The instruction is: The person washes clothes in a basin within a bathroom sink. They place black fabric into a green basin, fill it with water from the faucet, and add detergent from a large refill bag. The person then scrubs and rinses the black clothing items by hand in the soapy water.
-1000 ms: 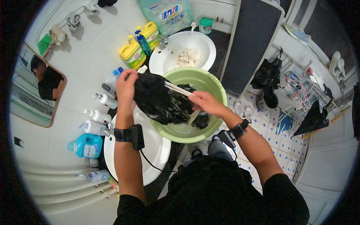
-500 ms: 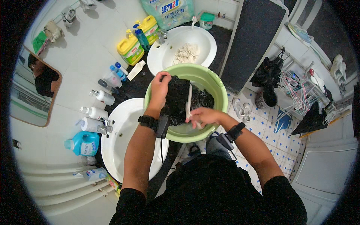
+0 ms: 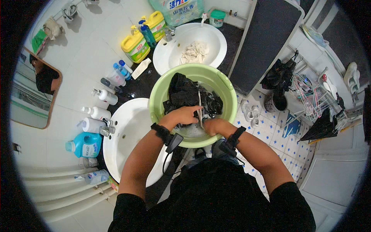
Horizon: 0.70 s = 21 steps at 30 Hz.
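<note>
A light green basin (image 3: pixel 232 104) holds soapy water and wet black cloth (image 3: pixel 183 91). Across the cloth runs a narrow pale strip (image 3: pixel 199 101); I cannot tell if it is the cloth's trim or a separate piece. My left hand (image 3: pixel 183 116) lies over the near side of the cloth, its fingertips pinched at the strip. Close by on the right, my right hand (image 3: pixel 214 126) is closed at the strip's lower end, low in the basin, with its fingertips partly hidden.
Left of the basin is a white sink (image 3: pixel 123 143); beyond it another sink (image 3: pixel 220 42) holds pale cloth (image 3: pixel 194 52). Yellow jugs (image 3: pixel 135 44), pump bottles (image 3: pixel 106 96) and a blue detergent bottle (image 3: pixel 83 145) line the wall. A dark panel (image 3: pixel 266 42) stands at right.
My left hand has left the far left part of the black cloth and come down toward the strip. My right hand has shifted slightly right and lower into the basin.
</note>
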Motion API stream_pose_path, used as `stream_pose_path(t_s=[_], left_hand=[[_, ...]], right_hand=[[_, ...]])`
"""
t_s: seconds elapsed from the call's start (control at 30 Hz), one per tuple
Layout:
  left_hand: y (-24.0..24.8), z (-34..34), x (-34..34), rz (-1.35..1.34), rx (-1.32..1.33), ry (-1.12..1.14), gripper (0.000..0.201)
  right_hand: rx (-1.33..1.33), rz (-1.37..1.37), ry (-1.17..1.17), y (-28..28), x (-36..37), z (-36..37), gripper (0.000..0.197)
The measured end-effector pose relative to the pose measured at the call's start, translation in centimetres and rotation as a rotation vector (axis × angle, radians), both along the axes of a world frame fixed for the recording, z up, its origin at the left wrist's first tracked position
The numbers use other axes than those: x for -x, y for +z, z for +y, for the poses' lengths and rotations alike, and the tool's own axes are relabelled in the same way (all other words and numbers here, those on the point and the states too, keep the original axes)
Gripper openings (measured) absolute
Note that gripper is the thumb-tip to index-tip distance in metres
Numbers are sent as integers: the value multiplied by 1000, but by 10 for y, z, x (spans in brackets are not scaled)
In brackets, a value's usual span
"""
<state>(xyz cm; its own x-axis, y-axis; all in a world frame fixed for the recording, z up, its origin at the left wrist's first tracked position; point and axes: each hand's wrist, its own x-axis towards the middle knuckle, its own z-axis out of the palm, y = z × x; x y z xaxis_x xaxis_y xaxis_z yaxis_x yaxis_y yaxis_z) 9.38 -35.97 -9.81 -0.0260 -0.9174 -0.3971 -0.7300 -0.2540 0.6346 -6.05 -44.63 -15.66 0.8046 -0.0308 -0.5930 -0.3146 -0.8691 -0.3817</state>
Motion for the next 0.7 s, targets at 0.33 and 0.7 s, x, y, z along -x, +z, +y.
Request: stream_pose_path(t_s=[0.33,0.7], left_hand=[[-65,-14,-1,-286,4,-193,19],[-64,-16,5,-10,-553,-394,35]], right_hand=[[-74,-32,-26,11,-1,-1,22],[28,68,-57,22,3,6,22]])
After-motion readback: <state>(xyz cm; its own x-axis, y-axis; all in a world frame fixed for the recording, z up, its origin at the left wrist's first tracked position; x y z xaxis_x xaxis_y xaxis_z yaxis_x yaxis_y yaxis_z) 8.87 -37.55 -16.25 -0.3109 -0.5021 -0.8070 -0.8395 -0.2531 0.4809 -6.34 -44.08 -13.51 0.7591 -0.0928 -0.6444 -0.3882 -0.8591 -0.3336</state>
